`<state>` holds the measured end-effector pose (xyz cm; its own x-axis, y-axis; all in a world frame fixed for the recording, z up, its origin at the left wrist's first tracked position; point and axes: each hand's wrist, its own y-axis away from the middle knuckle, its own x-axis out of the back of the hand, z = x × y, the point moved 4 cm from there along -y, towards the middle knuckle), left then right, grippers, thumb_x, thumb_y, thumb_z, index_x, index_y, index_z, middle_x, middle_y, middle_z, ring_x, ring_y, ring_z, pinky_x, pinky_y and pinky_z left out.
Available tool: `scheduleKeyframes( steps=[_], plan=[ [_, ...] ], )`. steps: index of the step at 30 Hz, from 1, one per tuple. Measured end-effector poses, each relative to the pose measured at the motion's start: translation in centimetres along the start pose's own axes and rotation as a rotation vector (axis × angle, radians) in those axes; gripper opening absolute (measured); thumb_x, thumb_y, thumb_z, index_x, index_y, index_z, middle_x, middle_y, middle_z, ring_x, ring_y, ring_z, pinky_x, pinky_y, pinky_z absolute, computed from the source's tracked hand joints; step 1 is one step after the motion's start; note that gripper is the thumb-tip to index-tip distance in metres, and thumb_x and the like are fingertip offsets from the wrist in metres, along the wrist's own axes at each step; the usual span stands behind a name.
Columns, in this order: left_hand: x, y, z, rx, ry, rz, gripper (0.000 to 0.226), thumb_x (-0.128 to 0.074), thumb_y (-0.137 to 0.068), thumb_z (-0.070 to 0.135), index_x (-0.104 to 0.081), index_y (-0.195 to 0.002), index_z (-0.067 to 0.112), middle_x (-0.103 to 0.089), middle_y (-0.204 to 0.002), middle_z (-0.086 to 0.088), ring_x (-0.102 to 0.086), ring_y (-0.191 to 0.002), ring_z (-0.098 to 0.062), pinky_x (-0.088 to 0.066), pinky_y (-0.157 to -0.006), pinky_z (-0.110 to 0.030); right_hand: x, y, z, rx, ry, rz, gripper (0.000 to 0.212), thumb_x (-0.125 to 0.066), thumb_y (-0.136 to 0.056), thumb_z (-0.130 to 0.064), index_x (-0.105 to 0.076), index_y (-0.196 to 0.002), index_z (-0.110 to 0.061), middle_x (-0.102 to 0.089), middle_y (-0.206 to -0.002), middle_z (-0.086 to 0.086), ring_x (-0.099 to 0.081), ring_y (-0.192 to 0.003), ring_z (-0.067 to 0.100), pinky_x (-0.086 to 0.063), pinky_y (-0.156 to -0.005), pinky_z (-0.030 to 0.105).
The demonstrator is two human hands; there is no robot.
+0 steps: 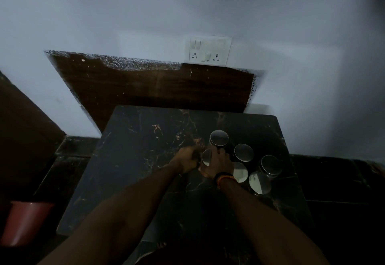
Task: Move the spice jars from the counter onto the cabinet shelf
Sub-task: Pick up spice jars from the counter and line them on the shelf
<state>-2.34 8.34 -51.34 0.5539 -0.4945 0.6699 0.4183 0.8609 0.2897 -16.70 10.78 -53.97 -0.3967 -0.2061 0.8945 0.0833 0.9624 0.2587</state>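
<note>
Several spice jars with shiny round metal lids stand clustered on the right half of a dark marble counter (pixel 135 160). My right hand (pixel 220 163), with a dark band on its wrist, grips the farthest jar (pixel 219 138) by its side below the lid. My left hand (pixel 186 160) curls round a smaller-looking jar (pixel 206 157) just left of it; that jar's body is mostly hidden between my two hands. The other jars (pixel 243 152) (pixel 271 164) (pixel 260 182) stand untouched to the right. No cabinet shelf is in view.
A brown wooden board (pixel 156 85) leans on the white wall behind the counter, under a switch and socket panel (pixel 208 51). A reddish bucket (pixel 25 221) stands on the dark floor at lower left. A dark brown surface (pixel 20 129) rises at the left edge.
</note>
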Motion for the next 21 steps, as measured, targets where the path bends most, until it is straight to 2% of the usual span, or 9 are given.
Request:
scheduleKeyframes(
  steps=[8,11,13,16,19,21],
  plan=[
    [0.5,0.5,-1.4,0.134,0.128,0.037,0.046,-0.056,-0.094,0.003,-0.051,-0.138,0.016,-0.058,-0.129,-0.005,-0.058,-0.117,-0.02,-0.049,-0.1,-0.034,-0.3,-0.3,0.0,0.017,-0.01,0.022,0.105,-0.078,-0.075,-0.048,-0.019,-0.156,-0.018,-0.044,-0.138,0.014,-0.049,-0.126,0.036,-0.048,-0.099,0.044],
    [0.9,0.4,-2.1,0.19,0.221,0.088,0.043,-0.053,-0.096,0.003,-0.052,-0.137,0.016,-0.06,-0.114,0.001,-0.06,-0.099,-0.009,-0.05,-0.081,-0.022,-0.2,0.0,0.1,0.053,-0.03,0.038,0.1,-0.076,-0.074,-0.051,-0.024,-0.153,-0.018,-0.048,-0.135,0.011,-0.052,-0.122,0.032,-0.049,-0.098,0.045],
    [1.3,0.4,-2.5,0.214,0.282,0.135,0.039,-0.052,-0.098,0.003,-0.054,-0.135,0.015,-0.061,-0.107,0.003,-0.06,-0.088,-0.005,-0.048,-0.071,-0.017,0.3,0.0,0.1,0.081,-0.082,0.019,0.09,-0.077,-0.071,-0.048,-0.035,-0.146,-0.019,-0.051,-0.131,0.01,-0.055,-0.119,0.03,-0.049,-0.097,0.043],
    [2.1,0.4,-2.8,0.233,0.398,0.197,0.031,-0.051,-0.099,0.006,-0.057,-0.128,0.016,-0.064,-0.114,-0.005,-0.062,-0.092,-0.01,-0.054,-0.082,-0.027,1.8,-0.4,-0.1,0.148,-0.255,0.026,0.067,-0.083,-0.069,-0.034,-0.052,-0.128,-0.023,-0.057,-0.124,0.005,-0.057,-0.113,0.025,-0.045,-0.089,0.032],
    [2.5,0.4,-3.0,0.268,0.518,0.223,0.029,-0.049,-0.101,0.011,-0.059,-0.128,0.014,-0.063,-0.12,-0.005,-0.062,-0.108,-0.018,-0.053,-0.094,-0.037,3.7,-1.0,-0.7,0.205,-0.415,-0.056,0.074,-0.086,-0.07,-0.023,-0.05,-0.135,-0.025,-0.055,-0.128,-0.001,-0.055,-0.116,0.017,-0.042,-0.09,0.027],
    [2.3,0.6,-2.9,0.28,0.661,0.218,0.026,-0.047,-0.101,0.01,-0.06,-0.123,0.012,-0.062,-0.121,-0.007,-0.061,-0.11,-0.02,-0.052,-0.094,-0.038,5.4,-1.4,-1.2,0.229,-0.486,-0.109,0.082,-0.088,-0.068,-0.02,-0.047,-0.138,-0.027,-0.051,-0.13,-0.003,-0.055,-0.111,0.015,-0.046,-0.085,0.025]
  ],
)
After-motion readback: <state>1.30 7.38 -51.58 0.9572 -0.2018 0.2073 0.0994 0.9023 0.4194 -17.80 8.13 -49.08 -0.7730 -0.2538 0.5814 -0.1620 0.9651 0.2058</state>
